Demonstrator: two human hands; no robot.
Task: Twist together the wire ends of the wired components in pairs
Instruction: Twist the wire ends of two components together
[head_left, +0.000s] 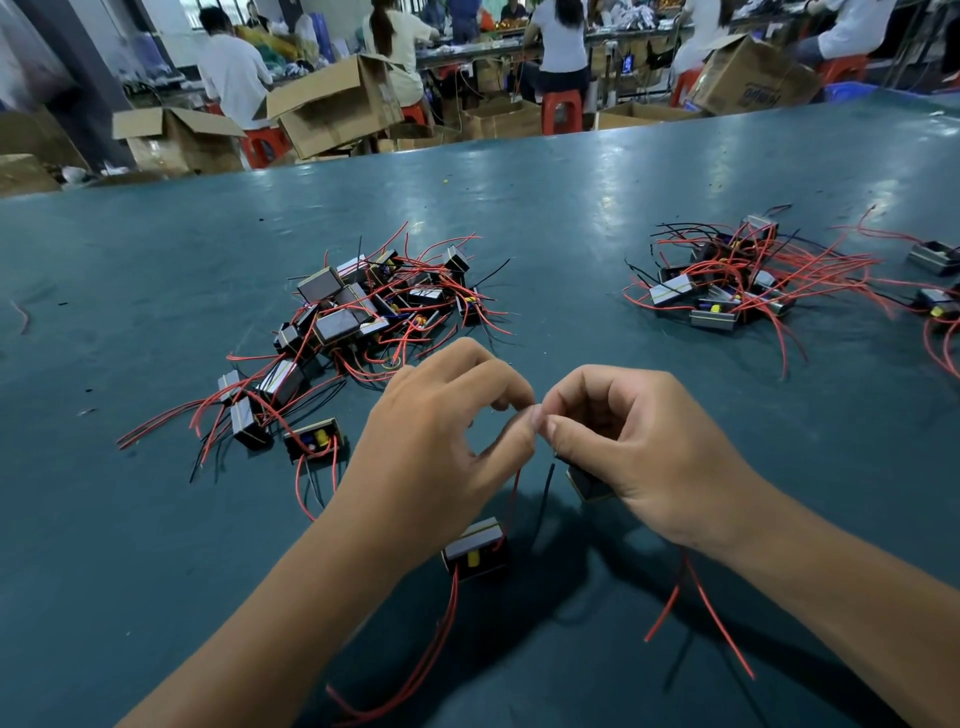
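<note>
My left hand (447, 431) and my right hand (634, 447) meet fingertip to fingertip above the green table (156, 545). Both pinch thin wire ends between thumb and forefinger at the same spot. A small black boxed component (475, 548) hangs below my left hand by its red wire. A second component (589, 483) shows partly under my right palm, with a black wire (545, 493) hanging beside it. Red wires (696, 603) trail down under my right wrist.
A heap of boxed components with red and black wires (358, 312) lies at mid-left. Another heap (727, 286) lies at the right, with loose units (935, 257) beyond it. Cardboard boxes (332, 104) and seated people fill the background past the table's far edge.
</note>
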